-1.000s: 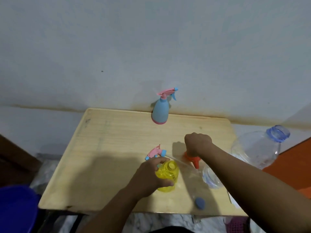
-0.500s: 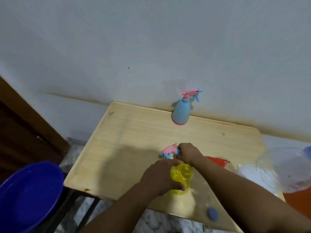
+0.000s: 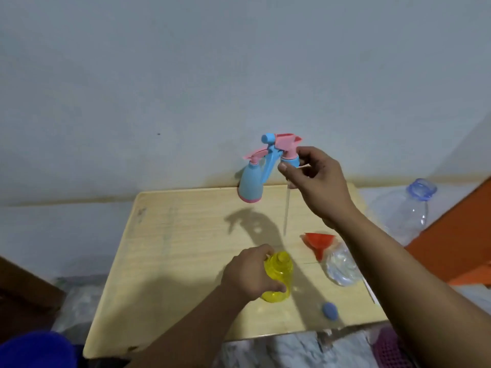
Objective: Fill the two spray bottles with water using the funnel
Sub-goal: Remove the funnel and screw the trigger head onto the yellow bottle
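Risk: dip tube (image 3: 286, 208) dangling from spray head (image 3: 284, 150), pinched in right hand (image 3: 318, 181) fingertips, could drip or slip. Yellow bottle (image 3: 277, 277), neck open, gripped by left hand (image 3: 249, 272) near table's front; could tip if released. Red funnel (image 3: 318, 241) lying beside crumpled clear bottle (image 3: 341, 266). Blue bottle (image 3: 251, 181) upright, capped, against wall (image 3: 186, 88). Wooden table (image 3: 172, 235); blue cap (image 3: 330, 311) near front edge; large jug (image 3: 406, 208) off right side.

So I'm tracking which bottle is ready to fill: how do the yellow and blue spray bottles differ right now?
The yellow bottle has its neck open, while the blue bottle still wears its pink sprayer. The left hand grips the yellow one near the table's front; the blue one stands untouched by the wall. The right hand holds the removed spray head. Both stand upright.
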